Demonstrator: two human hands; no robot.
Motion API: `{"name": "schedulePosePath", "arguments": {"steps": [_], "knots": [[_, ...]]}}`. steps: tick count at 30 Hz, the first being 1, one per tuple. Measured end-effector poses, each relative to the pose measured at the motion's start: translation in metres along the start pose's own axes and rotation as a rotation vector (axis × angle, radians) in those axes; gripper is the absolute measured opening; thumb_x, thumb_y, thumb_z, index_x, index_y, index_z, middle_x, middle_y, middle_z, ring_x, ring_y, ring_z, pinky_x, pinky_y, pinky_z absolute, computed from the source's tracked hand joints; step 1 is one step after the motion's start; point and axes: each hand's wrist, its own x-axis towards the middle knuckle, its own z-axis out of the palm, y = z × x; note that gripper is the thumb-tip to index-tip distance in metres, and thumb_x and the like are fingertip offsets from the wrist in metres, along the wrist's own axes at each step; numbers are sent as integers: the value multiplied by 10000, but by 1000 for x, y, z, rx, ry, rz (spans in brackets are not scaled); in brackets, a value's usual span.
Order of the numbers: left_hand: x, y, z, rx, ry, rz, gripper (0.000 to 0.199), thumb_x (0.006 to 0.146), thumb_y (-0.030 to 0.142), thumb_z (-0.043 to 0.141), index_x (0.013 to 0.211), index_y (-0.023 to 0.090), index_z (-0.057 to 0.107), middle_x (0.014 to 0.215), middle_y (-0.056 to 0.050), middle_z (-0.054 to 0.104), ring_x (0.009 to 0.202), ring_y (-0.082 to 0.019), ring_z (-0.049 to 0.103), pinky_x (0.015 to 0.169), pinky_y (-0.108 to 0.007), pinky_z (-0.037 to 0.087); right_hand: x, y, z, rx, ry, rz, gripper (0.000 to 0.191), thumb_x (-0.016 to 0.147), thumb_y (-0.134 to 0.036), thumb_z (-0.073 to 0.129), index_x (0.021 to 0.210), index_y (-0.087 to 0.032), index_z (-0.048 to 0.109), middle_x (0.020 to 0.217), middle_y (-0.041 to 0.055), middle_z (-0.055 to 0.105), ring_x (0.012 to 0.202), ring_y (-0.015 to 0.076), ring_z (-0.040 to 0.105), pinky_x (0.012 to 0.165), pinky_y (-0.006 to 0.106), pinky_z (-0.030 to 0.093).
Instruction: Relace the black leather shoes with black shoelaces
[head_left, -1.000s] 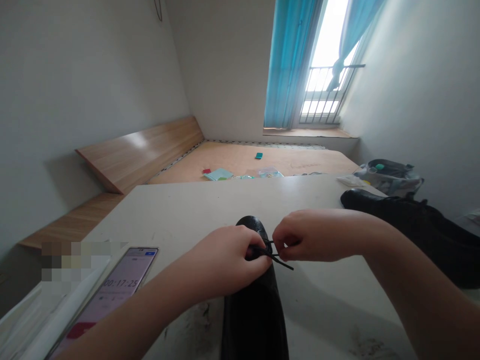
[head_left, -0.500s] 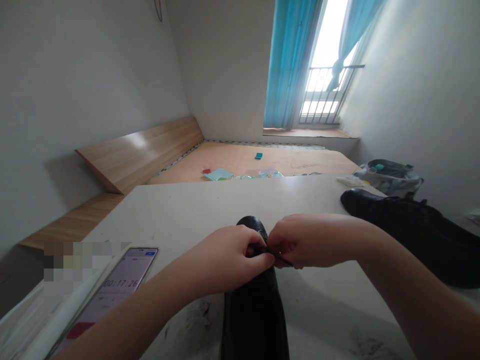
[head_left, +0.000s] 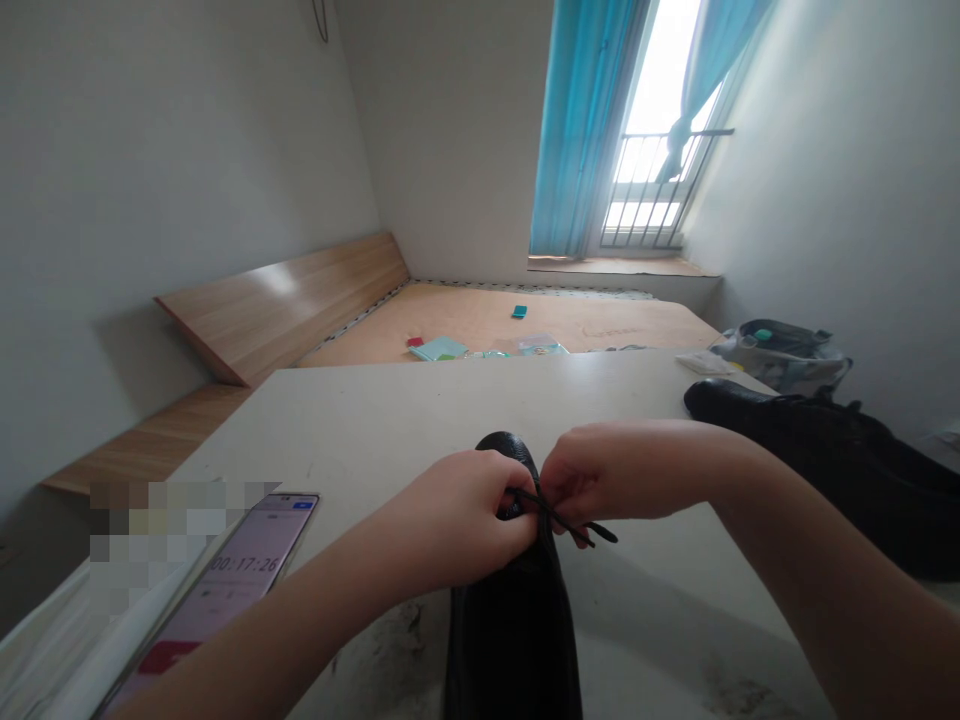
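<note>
A black leather shoe (head_left: 514, 640) stands on the white table, its toe pointing away from me. Over its throat, my left hand (head_left: 476, 515) pinches a black shoelace (head_left: 564, 520) between thumb and fingers. On the right side of the shoe, my right hand (head_left: 600, 475) is closed on the same lace close to the left fingertips. Dark lace ends stick out below the right fingers. The hands cover most of the lacing. Another black shoe (head_left: 817, 460) rests at the table's right side.
A phone showing a timer (head_left: 247, 560) lies on the left of the white table (head_left: 360, 410), beside plastic wrapping. Beyond the table is a bed (head_left: 465, 310) with small packets on it. A grey bag (head_left: 787, 350) stands at the right behind the table.
More of the lace now shows, with its ends sticking out to the right below my right fingers. My right hand has shifted up slightly; the shoe stays about where it was.
</note>
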Motion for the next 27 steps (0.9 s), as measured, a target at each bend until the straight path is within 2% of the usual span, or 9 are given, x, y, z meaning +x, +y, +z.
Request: {"name": "schedulePosePath", "arguments": {"steps": [4, 6, 8, 11, 14, 19, 23, 25, 27], "knots": [[-1, -2, -10, -65, 84, -13, 191, 868, 339, 496, 858, 218, 643, 759, 12, 640, 699, -161, 559, 588, -264, 367, -6, 2, -4, -18, 153, 11, 229, 882, -300, 478, 794, -158, 634, 743, 17, 652, 660, 136, 547, 595, 257, 400], [-2, -3, -18, -195, 150, 36, 224, 917, 375, 462, 897, 213, 615, 837, 8, 641, 768, -160, 566, 647, -271, 391, -7, 0, -6, 52, 276, -76, 301, 934, -367, 436, 854, -153, 632, 800, 32, 639, 708, 144, 539, 636, 268, 419], [-5, -2, -26, -378, 230, 114, 224, 948, 371, 443, 891, 204, 581, 831, 22, 612, 784, -139, 548, 696, -263, 398, -8, -3, -7, 195, 351, -220, 328, 964, -390, 416, 930, -146, 633, 877, 40, 636, 775, 144, 542, 694, 268, 438], [-9, 2, -31, -577, 357, 154, 218, 969, 378, 439, 866, 207, 526, 693, 65, 481, 662, -93, 451, 641, -223, 370, -9, -9, -6, 407, 321, -420, 308, 991, -343, 417, 976, -135, 644, 924, 39, 648, 821, 124, 550, 746, 252, 439], [-14, 9, -30, -666, 429, 124, 221, 961, 396, 454, 851, 214, 517, 650, 70, 405, 604, -91, 383, 576, -216, 341, -12, -17, -3, 525, 310, -504, 313, 992, -342, 450, 866, -130, 642, 825, 36, 661, 753, 113, 564, 688, 237, 436], [-18, 15, -26, -699, 390, 24, 326, 930, 469, 443, 827, 194, 586, 690, 26, 522, 684, -133, 495, 634, -257, 407, -24, -34, 6, 623, 329, -550, 368, 966, -428, 487, 762, -148, 610, 665, -5, 589, 661, 102, 550, 638, 219, 441], [-18, 17, -25, -666, 286, 54, 357, 951, 434, 379, 808, 190, 597, 657, 16, 555, 645, -143, 517, 586, -261, 407, -32, -46, 14, 559, 330, -556, 334, 980, -366, 476, 784, -153, 643, 665, -7, 583, 681, 103, 564, 663, 209, 464], [-18, 19, -24, -675, 256, 92, 289, 940, 389, 398, 847, 196, 593, 673, 20, 559, 644, -140, 508, 575, -254, 398, -31, -48, 17, 479, 437, -561, 288, 989, -296, 463, 814, -164, 649, 707, -6, 605, 707, 105, 579, 666, 208, 470], [-17, 20, -24, -703, 268, 109, 206, 909, 332, 424, 861, 203, 577, 662, 30, 518, 633, -131, 471, 563, -245, 380, -29, -48, 18, 350, 612, -556, 252, 985, -241, 462, 824, -176, 644, 776, -4, 629, 756, 111, 591, 705, 218, 472]]}}
